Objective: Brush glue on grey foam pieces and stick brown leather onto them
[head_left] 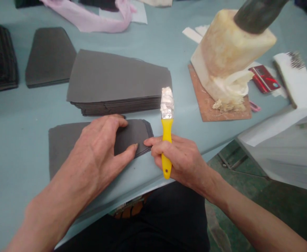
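Note:
A small stack of dark grey sheets [64,140] lies near the table's front edge. My left hand [101,143] rests on it, thumb and fingers spread apart. At the stack's right end, my right hand [178,155] touches the sheet edges with a fingertip. The same hand is closed round a yellow-handled brush [166,131], whose bristles point away from me and are coated in something whitish. Just behind lies a thicker stack of grey sheets [119,78].
A whitish container [229,45] with a dark cylinder on top stands on a brown board [199,96] at right. Beyond it are a red box [265,78] and pins. More dark stacks [50,56] lie left; pink cloth [98,21] lies at the back.

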A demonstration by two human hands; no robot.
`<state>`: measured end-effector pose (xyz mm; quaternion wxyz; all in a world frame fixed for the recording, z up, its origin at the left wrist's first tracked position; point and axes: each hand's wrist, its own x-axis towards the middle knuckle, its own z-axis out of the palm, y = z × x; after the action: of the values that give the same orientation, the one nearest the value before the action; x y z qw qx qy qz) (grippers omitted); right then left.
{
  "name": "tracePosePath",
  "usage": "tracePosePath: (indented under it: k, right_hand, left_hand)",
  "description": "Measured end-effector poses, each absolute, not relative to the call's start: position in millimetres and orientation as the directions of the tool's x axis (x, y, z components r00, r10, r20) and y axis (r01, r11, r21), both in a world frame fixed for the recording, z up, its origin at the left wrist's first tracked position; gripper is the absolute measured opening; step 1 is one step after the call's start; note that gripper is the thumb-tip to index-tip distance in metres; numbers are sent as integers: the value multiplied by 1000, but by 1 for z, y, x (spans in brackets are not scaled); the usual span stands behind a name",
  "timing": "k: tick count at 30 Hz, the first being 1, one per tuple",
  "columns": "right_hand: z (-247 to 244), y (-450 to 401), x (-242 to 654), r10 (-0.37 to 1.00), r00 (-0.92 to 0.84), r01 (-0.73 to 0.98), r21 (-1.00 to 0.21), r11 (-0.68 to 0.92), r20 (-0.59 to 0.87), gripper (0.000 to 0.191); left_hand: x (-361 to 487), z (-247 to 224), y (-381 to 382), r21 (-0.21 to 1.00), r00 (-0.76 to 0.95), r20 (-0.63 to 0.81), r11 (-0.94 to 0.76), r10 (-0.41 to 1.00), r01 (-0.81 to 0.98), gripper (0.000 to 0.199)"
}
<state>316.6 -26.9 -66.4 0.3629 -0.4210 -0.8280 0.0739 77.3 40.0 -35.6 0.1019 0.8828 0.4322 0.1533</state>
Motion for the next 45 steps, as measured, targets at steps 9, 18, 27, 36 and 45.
tracePosePath:
  k: [9, 18, 27, 36, 45]
  right_hand:
    - [-69, -27, 317, 753, -373, 622, -455, 637, 543, 21]
    - [-65, -28, 316, 752, -367, 650, -428, 628, 547, 19]
    - [-65, -30, 316, 738, -376, 674, -381, 633, 560, 21]
    - [-64, -33, 313, 747, -362, 707, -358, 610, 558, 19]
    - [-66, -36, 310, 766, -341, 780, -290, 554, 545, 15]
  left_hand:
    - [72, -40, 35, 270, 555, 191, -587, 810, 763, 41]
    - [52, -37, 32, 256, 572, 220, -613, 790, 748, 41]
    - [7, -31, 34, 250, 599, 145, -615, 787, 748, 41]
    - [-50, -25, 13, 366, 424, 156, -451, 892, 814, 31]
    - [-92, -44, -32, 332, 439, 197, -481, 877, 812, 65]
